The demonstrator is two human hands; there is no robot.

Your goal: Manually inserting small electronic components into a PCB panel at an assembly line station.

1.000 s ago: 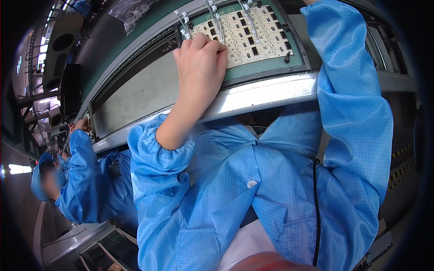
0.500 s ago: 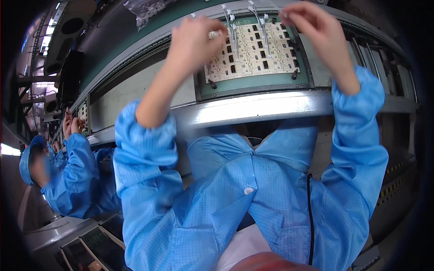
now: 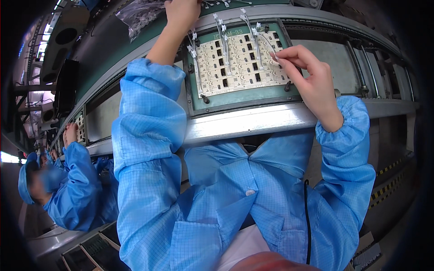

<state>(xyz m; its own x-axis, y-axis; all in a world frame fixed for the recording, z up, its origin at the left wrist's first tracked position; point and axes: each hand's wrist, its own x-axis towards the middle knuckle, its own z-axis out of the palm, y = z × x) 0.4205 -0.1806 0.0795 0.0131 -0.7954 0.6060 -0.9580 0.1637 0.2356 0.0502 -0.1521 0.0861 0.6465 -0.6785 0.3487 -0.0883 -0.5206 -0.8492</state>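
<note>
My right hand hovers at the right edge of a cream circuit board panel, thumb and fingertips pinching the end of a thin white cable. That cable runs up to a white connector near the panel's far edge. Stretched out beyond the panel's far left corner is my left hand; the picture's top edge cuts off its fingertips, so its grip is hidden. More white cables with plugs lie in columns across the panel, among rows of black components. The panel sits on a green fixture plate with dark posts.
A metal rail runs along the near side of the line. Loose white connectors and a clear plastic bag lie on the far green surface. To the left, another person in blue works at a similar board.
My left hand has gone from above the panel's left part to the far side. My right hand has come nearer, from the far right corner to the panel's right edge.
</note>
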